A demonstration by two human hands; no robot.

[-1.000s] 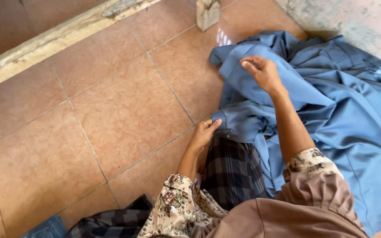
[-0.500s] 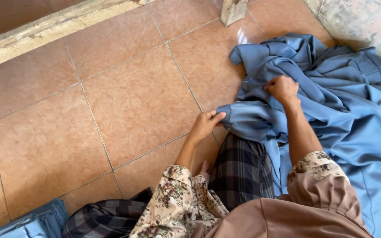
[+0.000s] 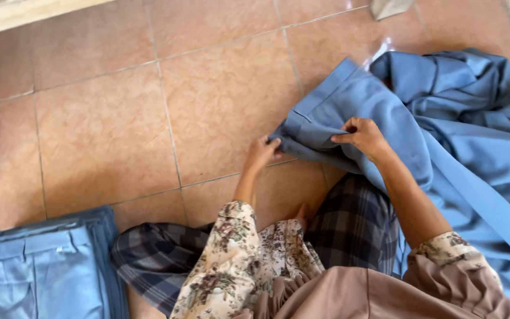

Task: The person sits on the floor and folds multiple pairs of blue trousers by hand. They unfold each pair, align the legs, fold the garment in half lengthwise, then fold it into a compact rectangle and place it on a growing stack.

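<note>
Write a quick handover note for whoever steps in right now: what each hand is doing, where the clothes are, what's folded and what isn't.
Left hand: gripping the near corner of the blue garment.
Right hand: pinching the same garment's edge, a little further along.
Garment: partly spread on the tiled floor, not yet folded; the rest runs into the blue fabric heap on the right.
Done: a folded blue stack lies at lower left.
Left: the held garment and the heap are unfolded.

Glossy terracotta floor tiles (image 3: pixel 101 136) with pale grout meet a light concrete ledge (image 3: pixel 25 18).
</note>
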